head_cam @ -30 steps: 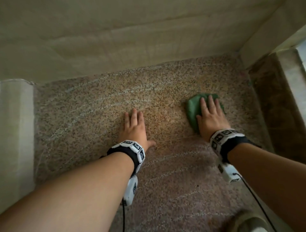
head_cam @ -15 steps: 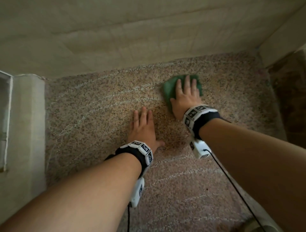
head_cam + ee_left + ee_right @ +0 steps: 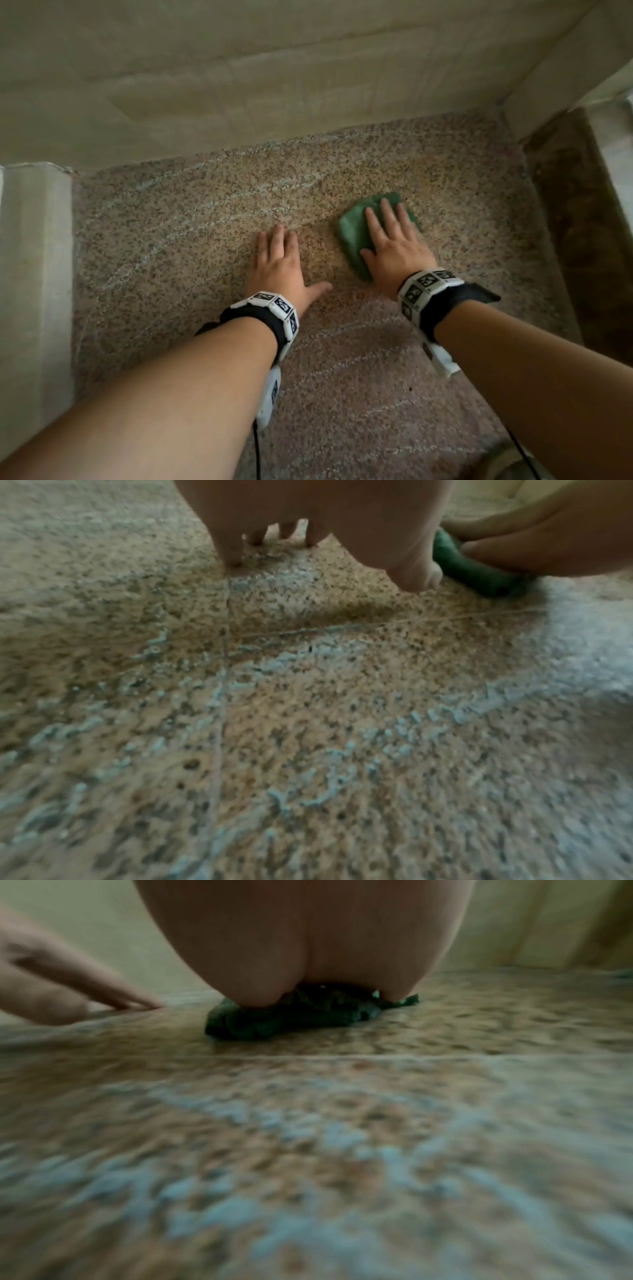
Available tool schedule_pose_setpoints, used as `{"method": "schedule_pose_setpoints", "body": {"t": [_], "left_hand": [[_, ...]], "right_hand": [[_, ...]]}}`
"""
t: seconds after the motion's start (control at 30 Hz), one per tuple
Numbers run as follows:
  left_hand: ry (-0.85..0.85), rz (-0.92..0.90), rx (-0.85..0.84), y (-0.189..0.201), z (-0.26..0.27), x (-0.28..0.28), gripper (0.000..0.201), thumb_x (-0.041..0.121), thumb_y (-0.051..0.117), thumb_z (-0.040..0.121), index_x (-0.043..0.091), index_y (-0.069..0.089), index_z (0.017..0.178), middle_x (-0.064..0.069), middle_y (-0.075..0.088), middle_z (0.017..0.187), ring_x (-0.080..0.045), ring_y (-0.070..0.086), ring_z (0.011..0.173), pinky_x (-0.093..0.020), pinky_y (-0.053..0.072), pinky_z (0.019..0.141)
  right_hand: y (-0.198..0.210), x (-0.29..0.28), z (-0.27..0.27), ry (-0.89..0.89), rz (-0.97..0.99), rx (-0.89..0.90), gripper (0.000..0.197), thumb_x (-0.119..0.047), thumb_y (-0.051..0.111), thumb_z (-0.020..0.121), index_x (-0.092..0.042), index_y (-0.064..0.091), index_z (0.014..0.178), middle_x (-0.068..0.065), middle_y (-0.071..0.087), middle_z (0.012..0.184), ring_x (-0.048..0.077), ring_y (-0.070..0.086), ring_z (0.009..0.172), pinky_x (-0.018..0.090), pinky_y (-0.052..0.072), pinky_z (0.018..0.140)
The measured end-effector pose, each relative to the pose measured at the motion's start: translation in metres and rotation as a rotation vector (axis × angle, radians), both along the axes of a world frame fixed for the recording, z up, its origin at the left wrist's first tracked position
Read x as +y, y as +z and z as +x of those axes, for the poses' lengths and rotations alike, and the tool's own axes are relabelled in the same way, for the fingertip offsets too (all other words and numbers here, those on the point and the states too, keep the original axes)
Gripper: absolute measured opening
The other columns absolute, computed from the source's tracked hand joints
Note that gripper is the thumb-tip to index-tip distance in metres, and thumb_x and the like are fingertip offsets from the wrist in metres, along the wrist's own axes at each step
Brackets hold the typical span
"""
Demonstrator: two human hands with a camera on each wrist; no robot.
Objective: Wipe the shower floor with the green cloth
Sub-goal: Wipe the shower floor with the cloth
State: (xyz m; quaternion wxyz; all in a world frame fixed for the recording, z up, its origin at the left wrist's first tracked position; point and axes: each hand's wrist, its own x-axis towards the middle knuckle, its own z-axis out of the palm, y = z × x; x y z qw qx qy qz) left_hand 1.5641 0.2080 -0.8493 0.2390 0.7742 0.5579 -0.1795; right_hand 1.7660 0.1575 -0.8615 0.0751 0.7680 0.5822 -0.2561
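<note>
Right hand (image 3: 394,253): fingers flat, pressing green cloth (image 3: 356,236) onto shower floor (image 3: 171,240)
Left hand (image 3: 279,270): spread, bracing
Progress: mid-wipe; pale streaks remain

Most of the green cloth (image 3: 356,233) covered by the right hand (image 3: 394,246), only its edges showing. In the right wrist view, fingers lost behind the palm, cloth (image 3: 291,1018) a dark crumpled lump, floor (image 3: 308,1150) smeared by blur. In the left wrist view, left hand (image 3: 325,520) cut off at the top edge, fingertips barely seen. Both forearms cropped at the bottom edge of the head view. Grey shape in the bottom right corner (image 3: 507,462) too cropped to tell.
</note>
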Motion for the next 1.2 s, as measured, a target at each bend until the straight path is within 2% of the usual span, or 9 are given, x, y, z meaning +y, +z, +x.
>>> {"method": "schedule_pose_setpoints", "body": {"t": [0.13,0.27,0.43,0.6,0.73,0.87,0.97,1.07,1.2], "left_hand": [[-0.027,0.046,0.015,0.005,0.013,0.004,0.113,0.072,0.058,0.082,0.019,-0.009,0.157,-0.002,-0.019,0.164,-0.029,-0.017,0.15,-0.045,-0.003,0.122],[-0.069,0.014,0.024,0.01,0.033,0.027,0.119,0.066,0.068,0.078,0.021,-0.008,0.158,-0.003,-0.021,0.163,-0.032,-0.014,0.151,-0.049,0.003,0.121],[0.007,-0.021,0.084,0.004,0.036,0.049,0.132,0.069,0.074,0.069,0.021,-0.011,0.157,-0.006,-0.022,0.163,-0.033,-0.014,0.151,-0.054,0.002,0.12],[0.036,-0.069,0.047,-0.002,0.033,0.05,0.134,0.066,0.076,0.07,0.021,-0.016,0.156,-0.006,-0.028,0.161,-0.032,-0.022,0.149,-0.054,0.0,0.121],[0.029,-0.088,0.053,-0.002,0.035,0.051,0.133,0.064,0.076,0.071,0.019,-0.016,0.156,-0.007,-0.029,0.161,-0.034,-0.024,0.148,-0.056,0.0,0.12],[0.013,-0.079,0.076,-0.002,0.037,0.051,0.132,0.066,0.074,0.072,0.017,-0.016,0.156,-0.009,-0.028,0.161,-0.036,-0.023,0.148,-0.057,0.0,0.12],[0.009,-0.064,0.098,-0.003,0.038,0.051,0.129,0.067,0.074,0.072,0.015,-0.008,0.157,-0.009,-0.026,0.161,-0.036,-0.022,0.148,-0.057,0.002,0.121],[0.002,-0.065,0.113,-0.002,0.039,0.051,0.126,0.069,0.071,0.073,0.015,-0.004,0.158,-0.01,-0.024,0.162,-0.036,-0.021,0.149,-0.056,0.004,0.121],[-0.008,-0.075,0.116,0.0,0.039,0.052,0.126,0.069,0.07,0.073,0.015,-0.007,0.157,-0.011,-0.024,0.162,-0.036,-0.02,0.149,-0.058,0.004,0.12]], "right_hand": [[0.002,-0.004,0.046,-0.248,-0.011,-0.045,0.074,-0.051,0.032,0.101,-0.025,-0.007,0.157,0.003,-0.016,0.164,0.028,-0.012,0.15,0.043,0.003,0.123],[0.003,0.002,0.072,-0.412,-0.023,-0.03,0.074,-0.05,0.033,0.101,-0.021,-0.006,0.157,0.005,-0.015,0.164,0.03,-0.012,0.15,0.046,0.005,0.122],[-0.004,0.014,0.067,-0.454,-0.021,-0.056,0.074,-0.047,0.032,0.102,-0.016,-0.006,0.157,0.009,-0.015,0.164,0.033,-0.012,0.15,0.047,0.005,0.121],[0.0,0.05,0.067,-0.464,-0.021,-0.046,0.075,-0.045,0.034,0.102,-0.015,-0.007,0.157,0.01,-0.017,0.163,0.034,-0.013,0.149,0.049,0.006,0.12],[0.002,0.085,0.046,-0.314,-0.02,-0.022,0.074,-0.043,0.034,0.103,-0.016,-0.007,0.157,0.01,-0.018,0.163,0.035,-0.014,0.149,0.05,0.006,0.12],[0.0,0.111,0.002,-0.011,0.02,0.023,0.073,-0.043,0.037,0.102,-0.018,-0.006,0.157,0.009,-0.019,0.163,0.035,-0.017,0.149,0.048,0.001,0.121],[-0.004,0.122,-0.022,0.238,0.02,0.034,0.073,-0.042,0.037,0.103,-0.023,-0.007,0.157,0.006,-0.021,0.163,0.031,-0.019,0.149,0.046,-0.001,0.122],[-0.004,0.131,-0.02,0.381,0.009,0.003,0.071,-0.043,0.034,0.104,-0.024,-0.008,0.157,0.003,-0.021,0.163,0.029,-0.018,0.149,0.044,0.001,0.122],[-0.001,0.14,-0.005,0.485,-0.008,-0.015,0.069,-0.045,0.031,0.104,-0.025,-0.008,0.157,0.001,-0.021,0.163,0.025,-0.017,0.15,0.042,0.003,0.121]]}}
